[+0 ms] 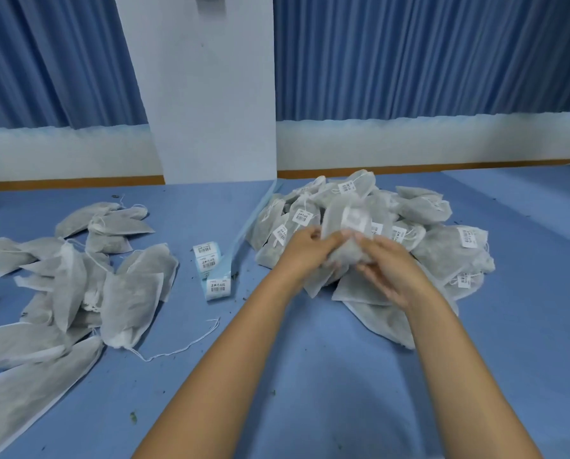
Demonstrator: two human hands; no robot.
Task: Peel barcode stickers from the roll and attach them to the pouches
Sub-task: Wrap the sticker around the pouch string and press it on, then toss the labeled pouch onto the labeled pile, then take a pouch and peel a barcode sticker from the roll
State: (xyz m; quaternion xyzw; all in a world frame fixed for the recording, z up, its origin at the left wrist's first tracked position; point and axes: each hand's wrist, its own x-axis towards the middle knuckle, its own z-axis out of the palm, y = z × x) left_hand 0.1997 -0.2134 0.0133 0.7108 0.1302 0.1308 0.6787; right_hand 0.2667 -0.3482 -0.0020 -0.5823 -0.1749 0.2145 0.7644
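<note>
The pouch, a blurred white sticker on its face, is held up over the heap of labelled pouches, gripped at its lower end by both the left hand and the right hand. The sticker roll lies on the blue table to the left, with unlabelled pouches strewn beyond it.

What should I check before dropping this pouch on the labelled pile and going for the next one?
1. Left hand and right hand both grip the held pouch: ok.
2. Sticker on the held pouch: ok, it is there.
3. Sticker pressed flat, barcode readable: cannot tell, blurred.
4. Labelled pile lies directly under the hands: ok.
5. Sticker roll between the piles, stickers left on it: ok.
6. Unlabelled pile at the left has pouches: ok.
</note>
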